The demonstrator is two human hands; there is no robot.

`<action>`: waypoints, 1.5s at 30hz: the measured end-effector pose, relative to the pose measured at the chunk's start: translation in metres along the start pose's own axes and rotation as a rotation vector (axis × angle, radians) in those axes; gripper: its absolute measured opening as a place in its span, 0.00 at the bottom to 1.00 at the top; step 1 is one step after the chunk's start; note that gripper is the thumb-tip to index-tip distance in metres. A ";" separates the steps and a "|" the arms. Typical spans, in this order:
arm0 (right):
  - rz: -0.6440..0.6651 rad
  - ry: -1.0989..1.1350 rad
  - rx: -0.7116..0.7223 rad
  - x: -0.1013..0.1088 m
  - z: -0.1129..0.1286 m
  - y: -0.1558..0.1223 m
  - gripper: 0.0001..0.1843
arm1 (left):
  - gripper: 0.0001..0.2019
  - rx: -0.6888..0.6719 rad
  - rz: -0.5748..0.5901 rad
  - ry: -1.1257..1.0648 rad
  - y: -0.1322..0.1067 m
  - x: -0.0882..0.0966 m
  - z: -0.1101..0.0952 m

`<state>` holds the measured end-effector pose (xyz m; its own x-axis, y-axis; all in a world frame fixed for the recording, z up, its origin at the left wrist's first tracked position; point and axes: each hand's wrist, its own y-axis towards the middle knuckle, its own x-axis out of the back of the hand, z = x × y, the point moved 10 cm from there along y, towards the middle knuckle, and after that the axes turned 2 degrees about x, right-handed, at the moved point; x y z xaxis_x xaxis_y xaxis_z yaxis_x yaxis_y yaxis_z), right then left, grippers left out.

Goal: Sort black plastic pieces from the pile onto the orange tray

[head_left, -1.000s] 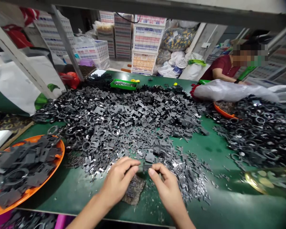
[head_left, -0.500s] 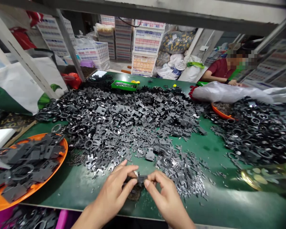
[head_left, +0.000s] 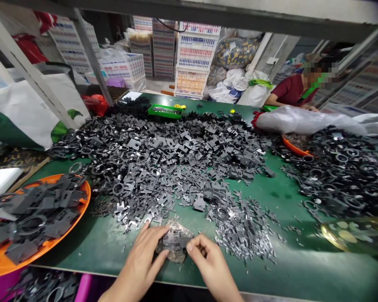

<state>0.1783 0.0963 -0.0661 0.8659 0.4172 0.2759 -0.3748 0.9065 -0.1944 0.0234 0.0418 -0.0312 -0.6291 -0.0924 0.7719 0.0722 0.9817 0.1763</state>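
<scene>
A dark grey plastic part (head_left: 172, 240) rests on a small rough stone (head_left: 178, 256) near the table's front edge. My left hand (head_left: 145, 254) grips its left side, thumb below and fingers above. The thumb and index finger of my right hand (head_left: 211, 261) pinch together at the part's right end; whether a separate small piece is between them, I cannot tell. Just beyond lies a large heap of grey plastic parts (head_left: 164, 155). Many small grey pieces (head_left: 245, 235) are scattered right of my right hand.
An orange tray (head_left: 82, 209) of larger parts stands at the left, above a purple bin (head_left: 85, 287). More parts (head_left: 349, 176) pile up at the right. A green tray (head_left: 165, 115) sits behind the heap. Across the table, a person in a red shirt (head_left: 286, 90) sits.
The part has come down flat onto the stone, which shows more now. Both hands have lowered slightly, and my left fingers have spread a little wider around the part.
</scene>
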 end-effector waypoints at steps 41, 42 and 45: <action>0.306 -0.496 0.174 -0.003 0.046 0.033 0.05 | 0.20 -0.041 -0.004 0.126 -0.004 -0.004 -0.013; 0.249 -0.491 0.182 0.009 0.045 0.035 0.07 | 0.21 -0.017 -0.039 0.106 -0.008 -0.002 -0.009; 0.132 -0.511 0.173 0.035 0.037 0.038 0.11 | 0.22 0.101 -0.156 0.053 -0.023 0.008 0.010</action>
<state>0.1822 0.1479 -0.0288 0.5530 0.4671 0.6899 -0.5553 0.8240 -0.1127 0.0088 0.0201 -0.0351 -0.5843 -0.2511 0.7717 -0.1033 0.9662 0.2362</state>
